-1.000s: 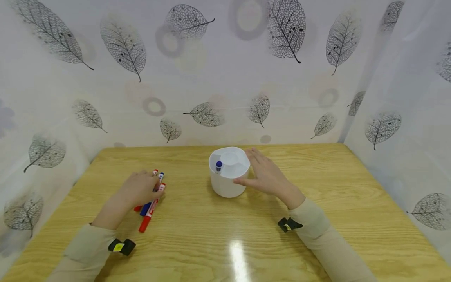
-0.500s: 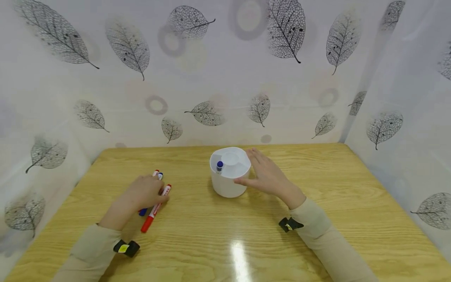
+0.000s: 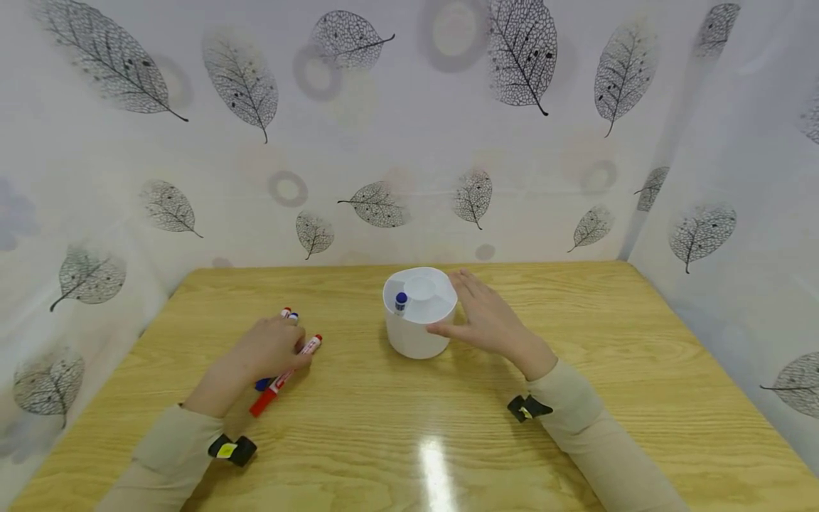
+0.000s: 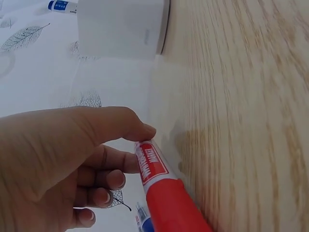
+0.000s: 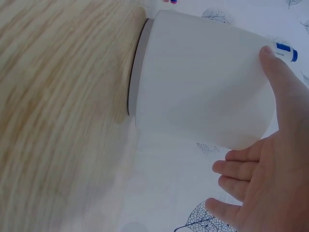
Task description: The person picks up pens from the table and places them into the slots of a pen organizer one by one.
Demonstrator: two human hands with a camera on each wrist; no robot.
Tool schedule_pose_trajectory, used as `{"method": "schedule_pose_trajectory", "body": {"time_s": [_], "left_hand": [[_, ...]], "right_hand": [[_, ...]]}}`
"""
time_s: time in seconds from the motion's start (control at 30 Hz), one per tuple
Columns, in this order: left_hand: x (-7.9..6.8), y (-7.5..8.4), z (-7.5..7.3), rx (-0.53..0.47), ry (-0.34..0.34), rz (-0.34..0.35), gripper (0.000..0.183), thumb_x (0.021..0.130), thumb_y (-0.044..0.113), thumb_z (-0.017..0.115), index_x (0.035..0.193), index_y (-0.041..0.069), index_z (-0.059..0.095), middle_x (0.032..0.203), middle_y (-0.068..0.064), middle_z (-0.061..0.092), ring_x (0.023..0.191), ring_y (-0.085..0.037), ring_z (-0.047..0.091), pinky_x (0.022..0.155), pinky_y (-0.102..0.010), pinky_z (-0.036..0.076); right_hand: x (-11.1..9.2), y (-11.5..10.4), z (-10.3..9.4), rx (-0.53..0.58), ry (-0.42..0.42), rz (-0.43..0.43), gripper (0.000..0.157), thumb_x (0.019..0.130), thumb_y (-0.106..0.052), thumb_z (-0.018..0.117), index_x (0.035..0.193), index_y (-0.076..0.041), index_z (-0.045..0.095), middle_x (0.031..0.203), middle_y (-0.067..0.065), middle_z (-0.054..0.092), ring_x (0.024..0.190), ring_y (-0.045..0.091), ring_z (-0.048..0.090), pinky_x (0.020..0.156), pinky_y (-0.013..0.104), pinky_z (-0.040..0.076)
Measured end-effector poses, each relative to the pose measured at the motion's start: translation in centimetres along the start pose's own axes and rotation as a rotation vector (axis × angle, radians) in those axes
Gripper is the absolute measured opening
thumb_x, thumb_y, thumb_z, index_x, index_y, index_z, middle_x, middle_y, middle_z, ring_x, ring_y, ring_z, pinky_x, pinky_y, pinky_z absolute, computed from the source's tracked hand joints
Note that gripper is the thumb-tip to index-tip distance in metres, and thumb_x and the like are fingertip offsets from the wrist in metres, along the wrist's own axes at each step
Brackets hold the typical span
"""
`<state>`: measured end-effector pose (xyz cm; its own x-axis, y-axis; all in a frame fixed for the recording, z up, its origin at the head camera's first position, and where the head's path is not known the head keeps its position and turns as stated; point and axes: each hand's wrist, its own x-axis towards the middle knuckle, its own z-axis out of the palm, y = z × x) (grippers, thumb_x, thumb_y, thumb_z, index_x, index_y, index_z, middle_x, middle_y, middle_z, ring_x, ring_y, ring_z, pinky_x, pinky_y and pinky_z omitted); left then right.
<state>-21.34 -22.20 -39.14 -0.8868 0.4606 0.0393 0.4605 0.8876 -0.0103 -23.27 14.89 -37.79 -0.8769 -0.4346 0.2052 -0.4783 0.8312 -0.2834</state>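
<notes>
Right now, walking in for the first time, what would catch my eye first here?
Probably the white container near the middle of the wooden table, a blue-tipped marker poking up from it and the right hand at its side. Next, the red-and-white marker pinched in the left hand, further left. Behind everything, a pale, leaf-printed backdrop spans the scene.

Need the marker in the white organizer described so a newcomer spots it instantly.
On the wood-grain table, find the round white organizer beside the right hand. In its left compartment, head view, look for the marker with its blue end above the rim. It's the only marker showing there; the other markers are at the left hand.
</notes>
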Motion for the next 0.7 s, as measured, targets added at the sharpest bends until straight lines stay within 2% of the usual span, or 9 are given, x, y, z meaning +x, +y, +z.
{"method": "schedule_pose_trajectory", "body": {"time_s": [0.23, 0.4, 0.7], "left_hand": [[0.2, 0.6, -0.2, -0.021, 0.087, -0.014, 0.029, 0.087, 0.037, 0.069, 0.068, 0.018, 0.056, 0.071, 0.004, 0.049, 0.069, -0.016, 0.044, 0.066, -0.036, 0.037], [0.2, 0.9, -0.5, -0.007, 0.185, 0.015, 0.024, 0.083, 0.036, 0.072, 0.076, 0.018, 0.059, 0.079, 0.003, 0.055, 0.08, -0.02, 0.05, 0.074, -0.042, 0.041], [0.7, 1.5, -0.9, 0.027, 0.323, 0.05, 0.019, 0.084, 0.033, 0.069, 0.082, 0.016, 0.061, 0.087, 0.001, 0.06, 0.086, -0.022, 0.053, 0.077, -0.041, 0.04]], "right_hand": [[0.3, 0.3, -0.1, 0.002, -0.003, -0.009, 0.105, 0.08, -0.067, 0.064, 0.153, -0.004, 0.025, 0.158, 0.02, 0.029, 0.149, 0.036, 0.023, 0.117, 0.055, 0.025], [0.4, 0.6, 0.0, -0.009, 0.008, -0.015, 0.106, 0.08, -0.069, 0.063, 0.153, -0.003, 0.025, 0.157, 0.02, 0.029, 0.148, 0.037, 0.023, 0.117, 0.055, 0.025], [0.5, 0.8, 0.2, 0.005, 0.005, -0.021, 0.106, 0.079, -0.069, 0.063, 0.153, -0.004, 0.025, 0.158, 0.02, 0.028, 0.149, 0.037, 0.022, 0.117, 0.056, 0.025]]}}
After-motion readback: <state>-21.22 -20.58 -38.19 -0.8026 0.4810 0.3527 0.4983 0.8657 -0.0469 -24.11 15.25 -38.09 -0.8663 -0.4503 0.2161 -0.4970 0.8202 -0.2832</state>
